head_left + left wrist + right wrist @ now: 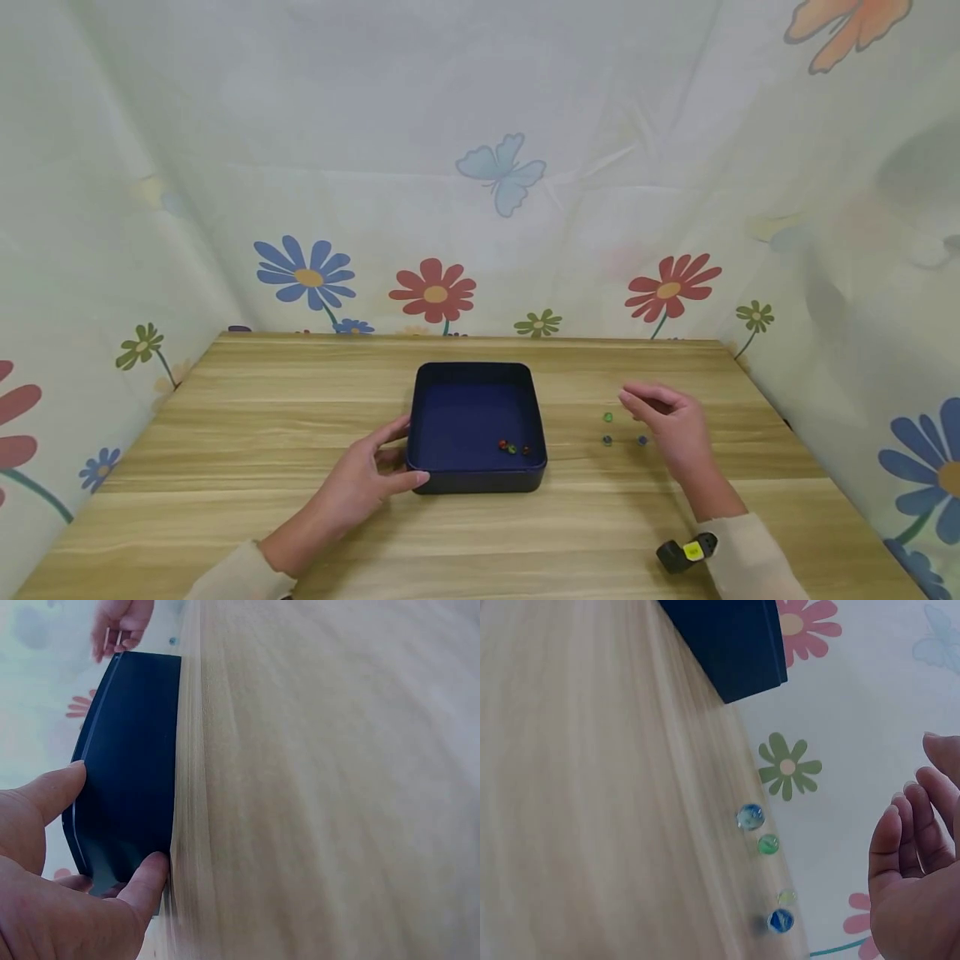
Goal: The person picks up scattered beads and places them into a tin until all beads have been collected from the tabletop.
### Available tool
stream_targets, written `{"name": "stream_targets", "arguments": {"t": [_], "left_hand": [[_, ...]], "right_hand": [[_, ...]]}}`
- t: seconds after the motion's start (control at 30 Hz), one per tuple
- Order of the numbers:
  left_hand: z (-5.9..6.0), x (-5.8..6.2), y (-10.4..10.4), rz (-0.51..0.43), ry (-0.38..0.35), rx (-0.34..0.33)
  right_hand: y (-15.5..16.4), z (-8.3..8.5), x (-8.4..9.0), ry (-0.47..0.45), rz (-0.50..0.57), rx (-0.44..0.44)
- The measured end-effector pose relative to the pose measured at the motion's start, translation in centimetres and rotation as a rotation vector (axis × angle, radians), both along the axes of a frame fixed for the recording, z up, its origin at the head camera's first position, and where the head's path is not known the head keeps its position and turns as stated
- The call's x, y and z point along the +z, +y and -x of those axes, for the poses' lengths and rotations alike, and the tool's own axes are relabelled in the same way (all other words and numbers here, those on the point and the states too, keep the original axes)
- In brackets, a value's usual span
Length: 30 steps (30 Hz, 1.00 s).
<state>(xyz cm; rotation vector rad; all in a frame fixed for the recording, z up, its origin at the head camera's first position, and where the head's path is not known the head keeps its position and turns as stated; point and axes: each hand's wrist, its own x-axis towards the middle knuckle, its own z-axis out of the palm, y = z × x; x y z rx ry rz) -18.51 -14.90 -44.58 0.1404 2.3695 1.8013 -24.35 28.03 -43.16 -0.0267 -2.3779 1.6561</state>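
My left hand (360, 487) grips the near left corner of a dark blue square tray (477, 482), with the thumb at its front wall and other fingers along its left side. Small red and green marbles (512, 449) lie inside, towards the tray's near right corner. To the right, my right hand (675, 429) hovers above the table with loosely bent fingers; I see nothing between them. Below it lie several glass marbles: a green marble (768, 844), a pale blue marble (750, 817), a deep blue marble (781, 921) and a pale yellow-green marble (787, 897).
Both the tray and the loose marbles are on a wood-grain table (247, 417). Hanging cloth (360, 167) printed with flowers and butterflies encloses the back and sides. A black strap device (686, 552) with a yellow label sits at my right wrist.
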Motion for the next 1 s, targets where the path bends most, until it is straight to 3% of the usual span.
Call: {"name": "stream_targets", "arguments": {"t": [0.4, 0.77, 1.0], "left_hand": [[0.0, 0.1, -0.1, -0.003, 0.002, -0.001], [0.1, -0.2, -0.1, -0.001, -0.003, 0.013], [0.0, 0.0, -0.1, -0.004, 0.002, 0.002]], "right_hand": [[1.4, -0.4, -0.6, -0.040, -0.022, -0.003], [2.5, -0.8, -1.3, -0.140, -0.106, -0.020], [3.6, -0.7, -1.7, -0.171, -0.092, 0.034]]}}
